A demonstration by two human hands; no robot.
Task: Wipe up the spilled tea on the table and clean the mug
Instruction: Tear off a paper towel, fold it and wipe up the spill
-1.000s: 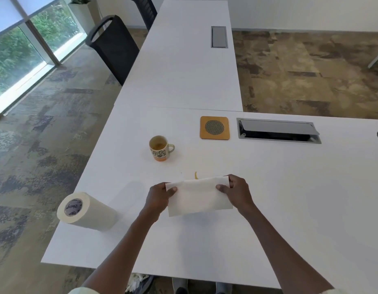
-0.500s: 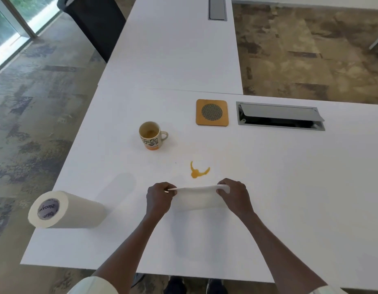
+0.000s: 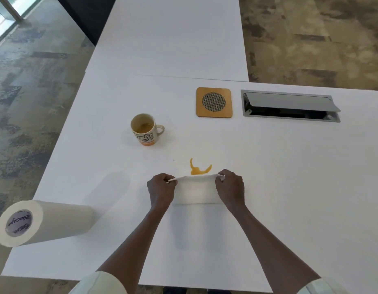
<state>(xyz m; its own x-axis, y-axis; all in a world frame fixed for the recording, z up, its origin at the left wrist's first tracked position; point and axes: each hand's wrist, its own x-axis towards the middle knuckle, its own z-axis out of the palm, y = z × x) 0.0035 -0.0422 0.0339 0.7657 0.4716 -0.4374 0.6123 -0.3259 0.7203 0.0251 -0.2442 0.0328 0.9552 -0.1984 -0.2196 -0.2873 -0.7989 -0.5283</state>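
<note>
A small orange tea spill [image 3: 198, 168] lies on the white table [image 3: 289, 187]. Just in front of it I hold a folded white paper towel [image 3: 196, 190], my left hand [image 3: 161, 192] gripping its left corner and my right hand [image 3: 230, 188] its right corner. The towel's top edge touches or hides the near edge of the spill. A cream mug [image 3: 145, 129] with dark lettering and an orange base stands upright to the left and beyond the spill, with some tea inside and its handle pointing right.
A paper towel roll [image 3: 46, 222] lies on its side at the table's near left corner. A wooden coaster [image 3: 214, 102] with a mesh disc and an open cable box [image 3: 289, 106] sit farther back. A second white table [image 3: 173, 35] adjoins behind.
The towel, held wide and flat a second ago, is now folded down and lower. The view has tilted down and closer, and the spill now shows just beyond the towel.
</note>
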